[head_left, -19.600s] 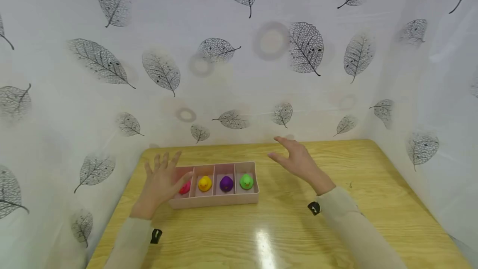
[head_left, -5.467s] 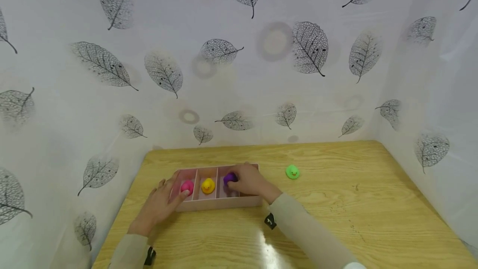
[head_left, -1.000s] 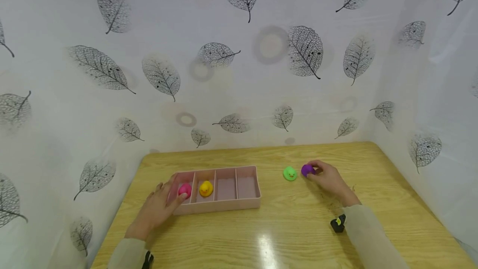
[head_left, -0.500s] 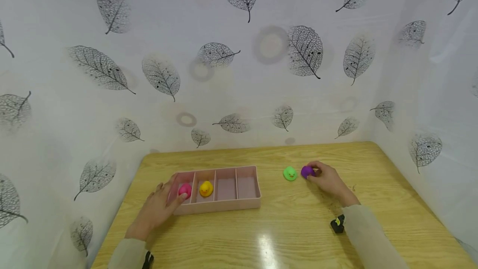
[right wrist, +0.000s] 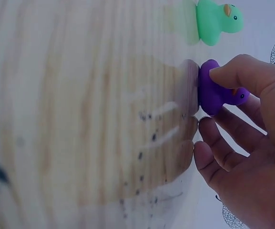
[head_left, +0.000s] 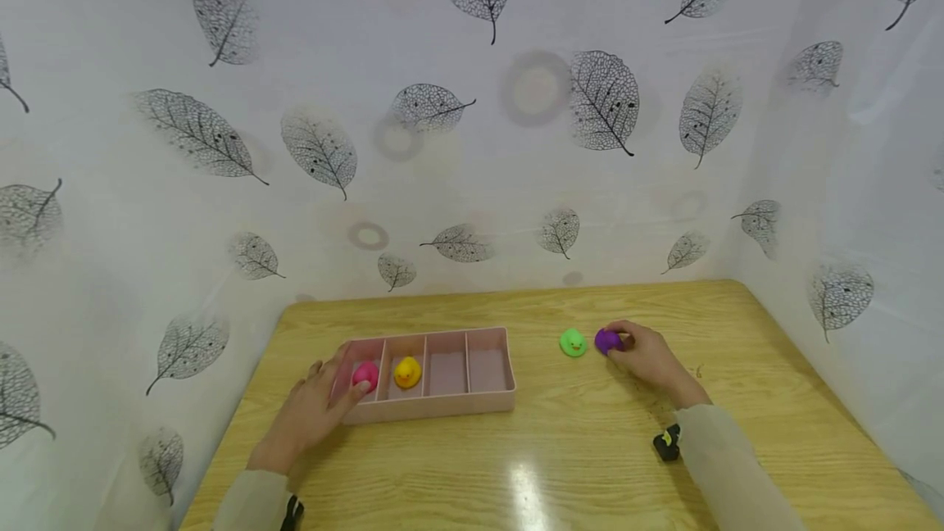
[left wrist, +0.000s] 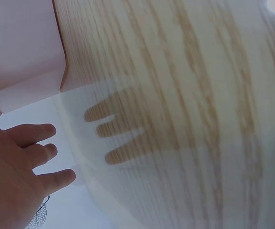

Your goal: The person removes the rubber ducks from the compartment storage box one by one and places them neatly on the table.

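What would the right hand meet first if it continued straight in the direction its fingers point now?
Probably the green duck. The right hand pinches the purple duck, fingers pointing left along the table, and the green duck stands just beyond it, apart. Depth is uncertain.

Tray (head_left: 428, 410) left on table (head_left: 590, 449), two ducks (head_left: 365, 375) in its left compartments, two more ducks (head_left: 573, 342) to its right.

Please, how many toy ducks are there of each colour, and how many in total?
Pink duck: 1
Yellow duck: 1
Green duck: 1
Purple duck: 1
Total: 4 ducks
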Tool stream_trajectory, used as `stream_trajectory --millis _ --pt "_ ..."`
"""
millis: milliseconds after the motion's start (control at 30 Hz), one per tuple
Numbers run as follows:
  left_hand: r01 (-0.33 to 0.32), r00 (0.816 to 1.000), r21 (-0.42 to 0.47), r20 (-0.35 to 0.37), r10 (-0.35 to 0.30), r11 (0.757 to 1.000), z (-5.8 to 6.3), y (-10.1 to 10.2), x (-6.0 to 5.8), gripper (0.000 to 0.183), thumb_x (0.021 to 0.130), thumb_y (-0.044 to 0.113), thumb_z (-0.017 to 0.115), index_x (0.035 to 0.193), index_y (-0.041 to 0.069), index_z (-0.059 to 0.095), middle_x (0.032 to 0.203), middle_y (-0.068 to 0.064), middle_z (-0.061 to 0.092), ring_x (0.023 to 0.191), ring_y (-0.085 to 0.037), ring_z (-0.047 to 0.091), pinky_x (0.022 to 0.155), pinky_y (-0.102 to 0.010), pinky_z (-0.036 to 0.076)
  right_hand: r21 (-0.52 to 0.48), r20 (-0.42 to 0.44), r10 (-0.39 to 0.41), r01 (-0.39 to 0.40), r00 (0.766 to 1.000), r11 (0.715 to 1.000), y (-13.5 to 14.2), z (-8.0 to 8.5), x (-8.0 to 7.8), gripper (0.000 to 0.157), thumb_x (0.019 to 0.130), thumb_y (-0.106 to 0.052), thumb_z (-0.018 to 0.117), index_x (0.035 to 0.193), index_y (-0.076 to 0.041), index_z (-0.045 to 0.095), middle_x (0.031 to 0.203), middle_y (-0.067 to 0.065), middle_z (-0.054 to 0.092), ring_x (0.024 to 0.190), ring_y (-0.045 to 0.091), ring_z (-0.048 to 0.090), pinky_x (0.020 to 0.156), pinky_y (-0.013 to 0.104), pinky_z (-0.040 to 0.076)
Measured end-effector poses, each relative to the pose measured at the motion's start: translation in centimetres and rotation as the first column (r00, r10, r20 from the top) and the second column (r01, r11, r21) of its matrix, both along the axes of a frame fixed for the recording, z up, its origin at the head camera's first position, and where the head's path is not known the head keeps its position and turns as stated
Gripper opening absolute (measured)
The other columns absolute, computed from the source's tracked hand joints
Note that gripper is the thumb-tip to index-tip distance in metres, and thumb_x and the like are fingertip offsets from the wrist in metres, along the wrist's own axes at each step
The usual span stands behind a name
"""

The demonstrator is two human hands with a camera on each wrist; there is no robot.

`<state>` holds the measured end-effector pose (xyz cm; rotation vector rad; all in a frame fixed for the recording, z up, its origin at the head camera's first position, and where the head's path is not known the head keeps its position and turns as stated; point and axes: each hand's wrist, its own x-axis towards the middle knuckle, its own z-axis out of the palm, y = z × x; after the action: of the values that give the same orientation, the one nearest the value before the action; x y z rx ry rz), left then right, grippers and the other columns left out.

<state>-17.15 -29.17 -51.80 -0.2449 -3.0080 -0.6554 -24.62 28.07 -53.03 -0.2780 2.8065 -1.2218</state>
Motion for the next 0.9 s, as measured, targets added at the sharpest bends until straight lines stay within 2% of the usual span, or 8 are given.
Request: stream_trajectory --millis 167,367,500,600,733,900 --pt "0.005 1.000 -0.003 0.000 -0.005 1.000 0.1 0.0 0.0 0.081 0.106 0.057 0.051 0.169 0.013 0.022 0.155 -0.029 0.052 0.143 -0.065 0.040 0.110 -0.081 0.036 -0.017 0.014 -0.005 0.006 1.000 1.000 -0.1 0.3 0.1 0.045 0.095 -0.008 0.075 0.137 0.000 0.062 0.123 0.027 0.070 0.108 0.033 0.069 0.095 0.049 0.060" --pt "0.008 1.000 -0.005 0.004 -0.008 1.000 -0.1 -0.1 -0.2 0.082 0.106 0.057 0.050 0.169 0.013 0.022 0.156 -0.029 0.051 0.144 -0.065 0.039 0.111 -0.081 0.036 0.020 0.011 -0.030 0.030 0.999 0.999 -0.4 1.3 -0.1 0.055 0.098 -0.018 0.074 0.148 -0.003 0.056 0.142 0.031 0.061 0.120 0.043 0.064 0.089 0.045 0.059" --pt "0.009 1.000 -0.002 -0.003 -0.009 1.000 -0.1 -0.2 -0.2 0.082 0.106 0.057 0.050 0.169 0.013 0.022 0.155 -0.029 0.052 0.142 -0.066 0.040 0.109 -0.082 0.036 0.044 -0.048 -0.035 0.037 0.998 0.998 -1.0 2.1 -0.3 0.054 0.100 -0.021 0.072 0.149 -0.007 0.056 0.145 0.027 0.059 0.124 0.045 0.059 0.088 0.051 0.058" --pt "0.010 1.000 0.003 0.003 -0.010 1.000 -0.1 -0.2 -0.2 0.082 0.106 0.057 0.050 0.170 0.014 0.021 0.156 -0.029 0.051 0.142 -0.067 0.039 0.108 -0.083 0.036 0.049 -0.132 -0.018 0.025 0.991 0.999 -1.8 2.8 -0.5 0.051 0.099 -0.020 0.072 0.146 -0.005 0.058 0.143 0.027 0.061 0.122 0.045 0.061 0.088 0.055 0.057" --pt "0.008 1.000 0.001 0.025 -0.008 1.000 -0.1 -0.2 -0.2 0.083 0.107 0.058 0.048 0.170 0.016 0.017 0.158 -0.028 0.049 0.145 -0.067 0.036 0.110 -0.084 0.034 0.021 -0.200 0.003 0.001 0.980 1.000 -3.4 3.6 -0.4 0.049 0.099 -0.019 0.072 0.143 -0.003 0.060 0.139 0.025 0.065 0.116 0.042 0.063 0.084 0.047 0.057" --pt "0.002 1.000 -0.001 0.031 -0.002 1.000 -0.2 -0.2 -0.1 0.084 0.106 0.059 0.048 0.171 0.017 0.016 0.158 -0.028 0.049 0.144 -0.068 0.037 0.109 -0.084 0.034 -0.050 -0.224 0.047 -0.060 0.973 0.997 -5.8 4.6 0.0 0.050 0.100 -0.020 0.072 0.145 -0.003 0.059 0.138 0.022 0.066 0.112 0.037 0.064 0.081 0.034 0.056"
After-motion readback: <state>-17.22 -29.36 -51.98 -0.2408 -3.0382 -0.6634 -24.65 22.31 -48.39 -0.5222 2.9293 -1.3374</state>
